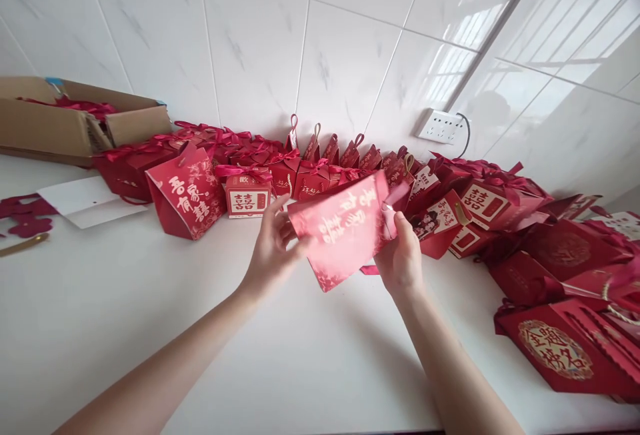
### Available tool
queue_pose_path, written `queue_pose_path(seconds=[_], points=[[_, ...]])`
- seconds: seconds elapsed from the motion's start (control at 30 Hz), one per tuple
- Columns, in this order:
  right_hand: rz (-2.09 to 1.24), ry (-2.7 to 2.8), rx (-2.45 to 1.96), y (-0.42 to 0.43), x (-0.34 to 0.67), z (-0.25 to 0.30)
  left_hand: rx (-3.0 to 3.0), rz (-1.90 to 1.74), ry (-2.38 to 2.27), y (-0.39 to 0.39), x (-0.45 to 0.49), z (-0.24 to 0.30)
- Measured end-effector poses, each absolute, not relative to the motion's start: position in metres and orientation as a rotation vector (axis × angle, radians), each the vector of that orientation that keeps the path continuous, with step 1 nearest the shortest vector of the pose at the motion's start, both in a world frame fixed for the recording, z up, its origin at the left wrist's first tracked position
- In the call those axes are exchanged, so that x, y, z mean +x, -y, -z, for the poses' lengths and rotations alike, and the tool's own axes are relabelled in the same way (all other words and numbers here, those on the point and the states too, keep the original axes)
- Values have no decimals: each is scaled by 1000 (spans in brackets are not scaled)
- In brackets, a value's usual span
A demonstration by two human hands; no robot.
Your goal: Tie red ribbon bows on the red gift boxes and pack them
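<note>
A red paper gift box [340, 231] with gold Chinese characters is lifted above the white table, lying on its side and slightly blurred. My left hand [273, 248] is at its left end, thumb over the near face and fingers curled around the edge. At the other end, my right hand [401, 255] grips the narrow top, where a pink-red ribbon loop [397, 193] sticks out. The fingers of this hand are partly hidden behind the box. A similar box [187, 195] stands upright to the left, beside a small box with a white label [249, 201].
Many red gift boxes with bows [315, 178] line the tiled wall. More are piled at right, including a large red box [555, 348]. A cardboard carton [45, 128] holds red ribbons at left. Near it lie white card [93, 203] and dark red pieces [30, 221]. A power strip [443, 127] is on the wall.
</note>
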State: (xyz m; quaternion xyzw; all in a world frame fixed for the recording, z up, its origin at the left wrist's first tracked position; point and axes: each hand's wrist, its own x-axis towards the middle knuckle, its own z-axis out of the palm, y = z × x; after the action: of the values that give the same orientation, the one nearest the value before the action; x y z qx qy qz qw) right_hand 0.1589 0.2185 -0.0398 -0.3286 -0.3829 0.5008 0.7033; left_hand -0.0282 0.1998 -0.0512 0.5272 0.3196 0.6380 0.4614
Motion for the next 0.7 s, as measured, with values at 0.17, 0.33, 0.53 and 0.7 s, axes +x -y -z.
queue_pose_path(seconds=[0.17, 0.33, 0.53, 0.7], points=[[-1129, 875, -736, -214, 150, 45, 953, -1277, -737, -206, -28, 45], [-1122, 799, -824, -218, 151, 48, 940, -1280, -712, -205, -26, 49], [-1310, 850, -865, -227, 157, 53, 1034, -1246, -645, -203, -30, 43], [-1308, 918, -854, -225, 152, 55, 1059, -1251, -637, -201, -31, 42]])
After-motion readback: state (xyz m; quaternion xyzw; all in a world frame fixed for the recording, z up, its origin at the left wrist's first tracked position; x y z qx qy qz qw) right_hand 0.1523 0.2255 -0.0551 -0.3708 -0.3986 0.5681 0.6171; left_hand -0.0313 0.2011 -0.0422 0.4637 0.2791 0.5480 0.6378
